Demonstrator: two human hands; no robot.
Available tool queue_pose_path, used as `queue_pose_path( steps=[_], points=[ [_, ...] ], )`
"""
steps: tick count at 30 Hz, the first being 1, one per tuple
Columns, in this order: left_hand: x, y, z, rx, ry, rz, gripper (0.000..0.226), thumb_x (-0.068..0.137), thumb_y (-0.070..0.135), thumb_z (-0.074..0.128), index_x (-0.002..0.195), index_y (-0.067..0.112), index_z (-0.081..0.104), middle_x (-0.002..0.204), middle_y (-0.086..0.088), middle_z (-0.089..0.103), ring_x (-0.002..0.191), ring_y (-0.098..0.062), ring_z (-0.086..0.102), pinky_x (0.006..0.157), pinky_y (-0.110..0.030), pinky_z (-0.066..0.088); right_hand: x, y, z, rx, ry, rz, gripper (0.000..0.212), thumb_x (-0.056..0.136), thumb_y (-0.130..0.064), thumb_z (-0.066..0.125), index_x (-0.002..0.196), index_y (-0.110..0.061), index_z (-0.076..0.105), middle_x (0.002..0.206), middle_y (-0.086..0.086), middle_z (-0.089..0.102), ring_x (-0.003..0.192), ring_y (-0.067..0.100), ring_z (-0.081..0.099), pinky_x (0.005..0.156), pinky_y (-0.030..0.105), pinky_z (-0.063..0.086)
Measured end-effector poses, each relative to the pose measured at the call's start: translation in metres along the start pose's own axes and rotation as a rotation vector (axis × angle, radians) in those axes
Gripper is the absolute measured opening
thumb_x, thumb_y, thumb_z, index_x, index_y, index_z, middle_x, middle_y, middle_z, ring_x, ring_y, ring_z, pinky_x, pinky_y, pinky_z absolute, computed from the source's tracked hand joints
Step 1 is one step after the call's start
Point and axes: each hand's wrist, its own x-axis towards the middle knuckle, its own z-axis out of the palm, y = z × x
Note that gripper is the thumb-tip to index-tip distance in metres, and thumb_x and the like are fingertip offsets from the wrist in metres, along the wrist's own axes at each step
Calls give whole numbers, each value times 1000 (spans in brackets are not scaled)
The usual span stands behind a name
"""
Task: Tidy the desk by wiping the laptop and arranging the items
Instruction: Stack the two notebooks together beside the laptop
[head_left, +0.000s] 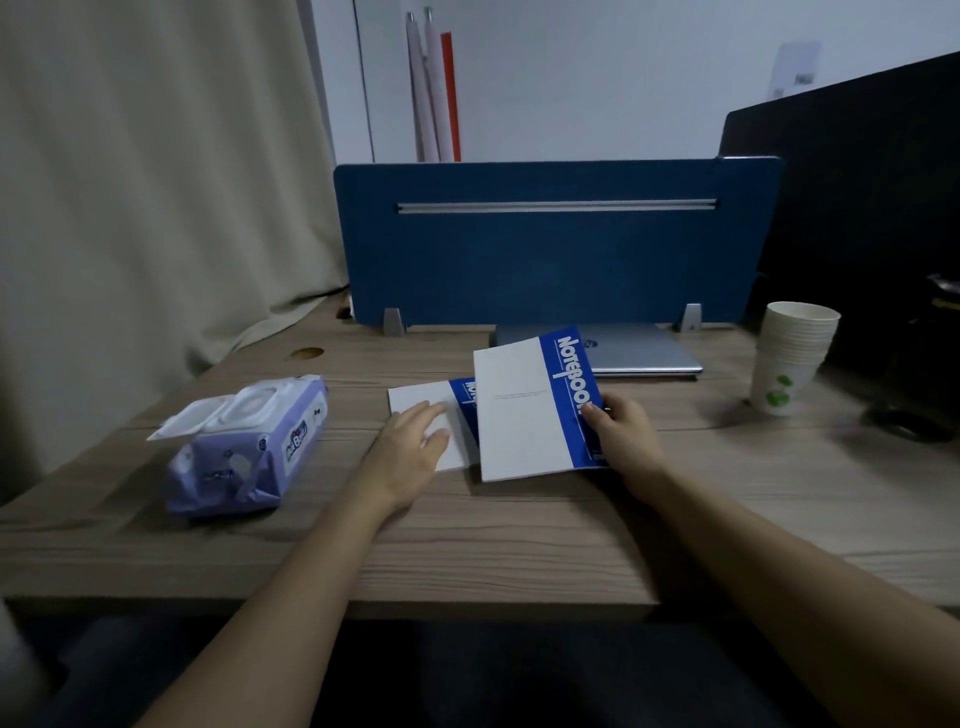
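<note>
**Stacking the two notebooks**

The arranging step appears to be in hand. The right hand (621, 428) pinches the upper notebook (524, 410) by its blue spine edge, tilted over the lower notebook (423, 402), which the left hand (415, 441) presses flat with spread fingers on the table (519, 545). The closed laptop (644, 351) lies behind them. Next, probably, squaring the top notebook onto the lower one, edges aligned. The wet-wipes pack (244, 447) sits to the left, lid open.

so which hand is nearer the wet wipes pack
Left. The left hand rests on the lower notebook, just right of the wet wipes pack; the right hand grips the upper notebook farther right.
</note>
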Motion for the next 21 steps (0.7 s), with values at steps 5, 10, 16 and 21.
queue_pose_path(
  steps=[5,10,16,21],
  points=[
    [0,-3,-6,-113,88,-76,47,100,36,41,145,24,42,150,0,42,132,-15,40,101,-27,31,8,-8,37,-73,-56,-10,14,102,-30,48,113,-22,53,96,-12,66,80,2,67,53,16,50],
    [2,-4,-2,-60,96,-69,56,97,50,41,147,26,36,149,-1,41,123,-13,44,94,-30,37,20,-19,70,-137,-89,-14,30,103,-30,46,126,-12,55,119,5,66,95,15,66,69,28,51],
    [7,-7,7,145,-2,-90,96,75,82,35,152,26,23,160,1,22,142,-21,27,113,-45,29,24,-17,84,-315,-48,-129,36,101,-29,49,134,-15,53,131,6,62,109,19,62,66,22,47],
    [8,-11,9,216,-5,-108,109,63,89,36,151,26,24,160,1,22,143,-22,25,113,-45,28,22,-8,77,-468,-27,-253,29,102,-18,44,123,-17,63,123,3,67,96,11,57,65,17,44]
  ],
)
